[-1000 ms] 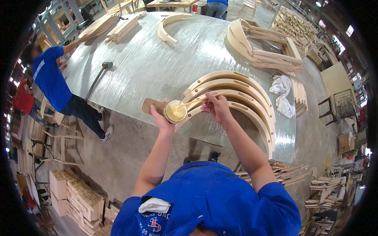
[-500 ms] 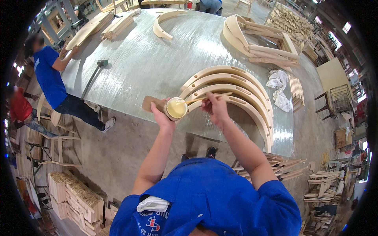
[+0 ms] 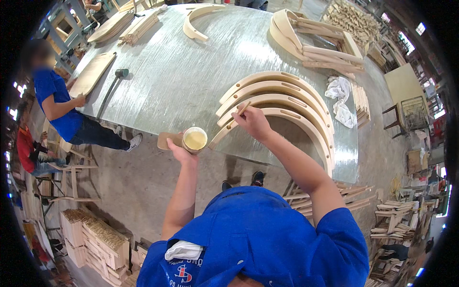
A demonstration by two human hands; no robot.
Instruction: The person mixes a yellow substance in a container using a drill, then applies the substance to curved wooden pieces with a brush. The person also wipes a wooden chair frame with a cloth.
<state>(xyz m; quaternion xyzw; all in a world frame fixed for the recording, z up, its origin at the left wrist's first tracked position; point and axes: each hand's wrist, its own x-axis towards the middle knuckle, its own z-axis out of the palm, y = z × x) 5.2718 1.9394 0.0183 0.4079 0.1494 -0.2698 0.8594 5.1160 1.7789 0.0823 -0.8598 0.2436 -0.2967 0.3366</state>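
My left hand is closed around a round cup of pale yellow paste, just off the table's near edge. A flat brown wooden piece sticks out beside the cup, against the same hand; whether it is joined to the cup I cannot tell. In my right hand a thin wooden stick is pinched, its lower end hidden by the fingers. That hand is over the left ends of several curved wooden rails, which lie nested side by side. Slots and small round holes show along their edges.
The rails lie on a plastic-covered table. A mallet, another curved rail, white cloths and a wooden frame are also there. At left, a person in blue holds a flat board.
My right hand has brought the stick from beside the cup to the rails' left ends, tilting it upright. The cup has shifted left and nearer. The person in blue has pulled a board from the stack.
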